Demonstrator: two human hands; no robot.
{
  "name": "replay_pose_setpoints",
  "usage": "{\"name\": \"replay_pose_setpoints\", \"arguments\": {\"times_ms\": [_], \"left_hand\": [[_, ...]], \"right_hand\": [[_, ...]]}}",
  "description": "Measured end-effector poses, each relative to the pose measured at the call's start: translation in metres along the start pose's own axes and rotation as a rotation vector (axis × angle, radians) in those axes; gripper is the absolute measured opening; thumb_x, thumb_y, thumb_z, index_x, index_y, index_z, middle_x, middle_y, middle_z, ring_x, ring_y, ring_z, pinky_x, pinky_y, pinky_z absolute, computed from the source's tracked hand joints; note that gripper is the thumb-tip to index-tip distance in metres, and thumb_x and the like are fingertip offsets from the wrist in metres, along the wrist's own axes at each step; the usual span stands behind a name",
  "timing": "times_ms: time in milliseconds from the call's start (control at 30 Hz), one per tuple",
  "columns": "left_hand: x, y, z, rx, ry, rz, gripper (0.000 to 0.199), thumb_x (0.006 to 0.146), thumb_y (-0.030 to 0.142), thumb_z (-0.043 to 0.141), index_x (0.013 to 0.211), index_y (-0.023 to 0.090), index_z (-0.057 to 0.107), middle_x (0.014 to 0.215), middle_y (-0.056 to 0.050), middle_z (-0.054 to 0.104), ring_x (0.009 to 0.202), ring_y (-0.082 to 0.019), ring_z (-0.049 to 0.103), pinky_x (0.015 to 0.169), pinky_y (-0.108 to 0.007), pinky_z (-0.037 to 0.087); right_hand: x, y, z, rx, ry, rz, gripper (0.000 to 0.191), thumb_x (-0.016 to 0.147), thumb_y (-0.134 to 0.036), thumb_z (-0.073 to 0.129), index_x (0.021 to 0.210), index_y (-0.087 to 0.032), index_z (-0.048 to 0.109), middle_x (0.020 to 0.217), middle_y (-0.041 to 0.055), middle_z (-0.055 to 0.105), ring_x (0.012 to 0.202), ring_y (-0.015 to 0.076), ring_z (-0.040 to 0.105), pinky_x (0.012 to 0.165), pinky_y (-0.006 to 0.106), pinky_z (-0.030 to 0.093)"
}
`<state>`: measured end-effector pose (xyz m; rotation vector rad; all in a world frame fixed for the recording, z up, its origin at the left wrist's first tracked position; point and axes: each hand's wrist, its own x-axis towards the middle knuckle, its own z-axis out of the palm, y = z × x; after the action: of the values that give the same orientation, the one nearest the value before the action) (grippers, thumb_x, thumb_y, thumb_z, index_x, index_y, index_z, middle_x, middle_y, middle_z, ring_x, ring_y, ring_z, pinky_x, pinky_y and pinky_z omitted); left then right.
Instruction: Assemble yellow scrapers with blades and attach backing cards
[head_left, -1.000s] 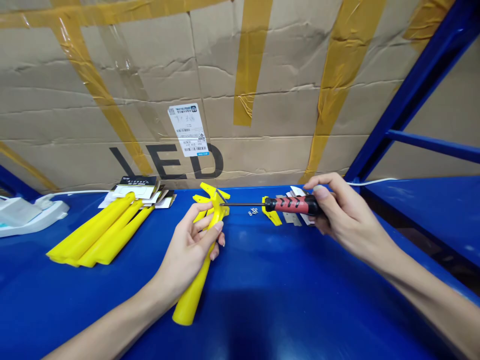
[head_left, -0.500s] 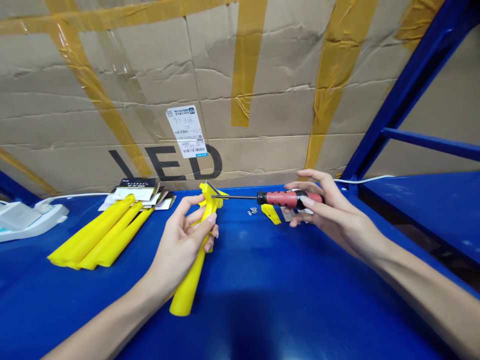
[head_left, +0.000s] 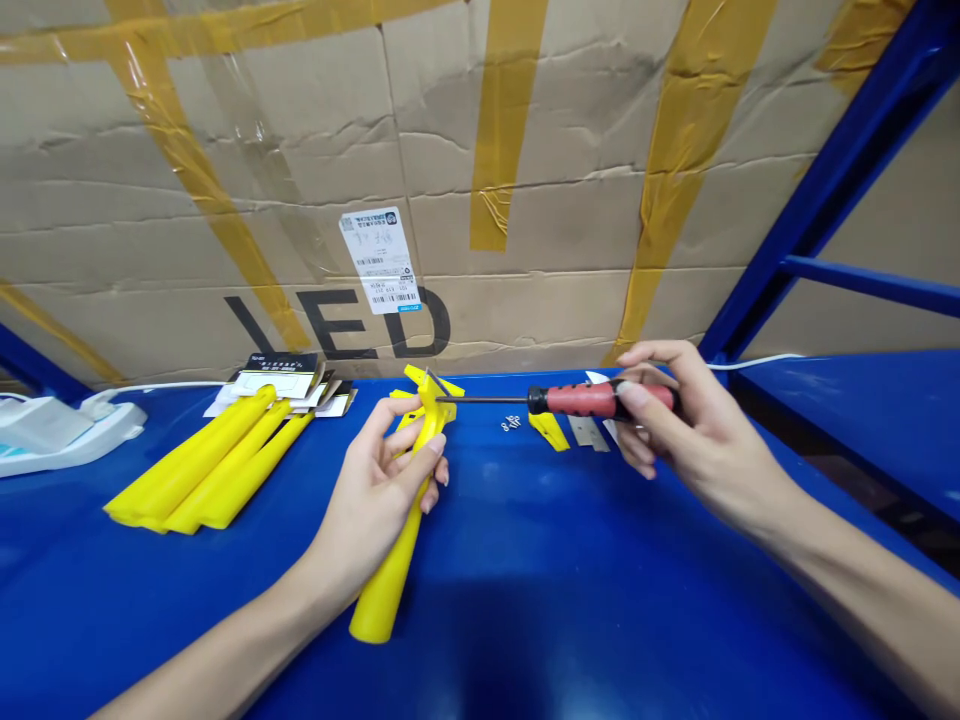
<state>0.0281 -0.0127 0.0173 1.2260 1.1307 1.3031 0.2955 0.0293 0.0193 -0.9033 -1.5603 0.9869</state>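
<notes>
My left hand (head_left: 390,470) is wrapped around a yellow scraper (head_left: 390,570), held tilted with its head pointing up and away. A thin metal blade edge shows at that head. My right hand (head_left: 690,430) grips the red and black handle of a screwdriver (head_left: 585,400), thumb on top and fingers around the far side. The screwdriver lies level, its shaft reaching left to the scraper's head, where the tip meets the yellow plastic. Whether the tip sits in a screw is too small to tell. Beyond the left fingers are more yellow plastic pieces (head_left: 442,383), partly hidden.
Several small screws (head_left: 510,423), a yellow plastic piece (head_left: 550,431) and flat metal blades (head_left: 589,433) lie on the blue table (head_left: 570,560). Left are several yellow handles (head_left: 202,465) with printed cards (head_left: 281,375) and a white power strip (head_left: 82,440). A large taped carton (head_left: 570,280) stands behind.
My right hand has shifted its fingers and closed more firmly around the screwdriver handle. Both hands appear slightly farther right, along with the whole view. The scraper stays in my left hand.
</notes>
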Motion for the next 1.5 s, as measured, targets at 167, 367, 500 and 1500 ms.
{"name": "replay_pose_setpoints", "arguments": {"times_ms": [167,367,500,1500], "left_hand": [[0.0,-0.002,0.001,-0.001,-0.001,-0.013,0.041,0.083,0.032,0.077,0.109,0.024,0.046,0.065,0.005,0.061,0.049,-0.008,0.047,0.047,-0.018,0.038],[-0.001,-0.003,0.003,-0.004,-0.02,-0.038,0.043,0.082,0.034,0.078,0.11,0.024,0.046,0.065,0.005,0.061,0.049,-0.008,0.048,0.048,-0.019,0.038],[-0.002,-0.004,0.003,0.005,-0.031,-0.038,0.041,0.084,0.033,0.076,0.111,0.024,0.047,0.066,0.005,0.062,0.05,-0.008,0.048,0.049,-0.019,0.039],[-0.002,-0.006,0.004,0.002,-0.042,-0.078,0.038,0.087,0.031,0.073,0.111,0.024,0.046,0.066,0.005,0.062,0.049,-0.007,0.048,0.049,-0.017,0.04]], "right_hand": [[0.002,-0.003,-0.002,-0.05,0.006,0.06,0.036,0.091,-0.056,0.064,0.114,-0.032,0.05,0.076,-0.0001,0.063,0.051,0.0169,0.061,0.047,0.033,0.052],[0.005,-0.003,-0.005,-0.088,0.046,-0.008,0.03,0.092,-0.053,0.064,0.108,-0.032,0.049,0.064,-0.0042,0.055,0.043,0.0142,0.052,0.039,0.029,0.042],[0.005,-0.003,-0.008,-0.095,0.043,0.035,0.032,0.094,-0.057,0.06,0.109,-0.032,0.049,0.072,-0.0012,0.061,0.047,0.015,0.058,0.044,0.031,0.049],[0.005,-0.013,-0.006,-0.124,-0.022,-0.003,0.026,0.094,-0.051,0.063,0.098,-0.028,0.053,0.054,-0.0083,0.047,0.039,0.0098,0.046,0.038,0.024,0.039]]}}
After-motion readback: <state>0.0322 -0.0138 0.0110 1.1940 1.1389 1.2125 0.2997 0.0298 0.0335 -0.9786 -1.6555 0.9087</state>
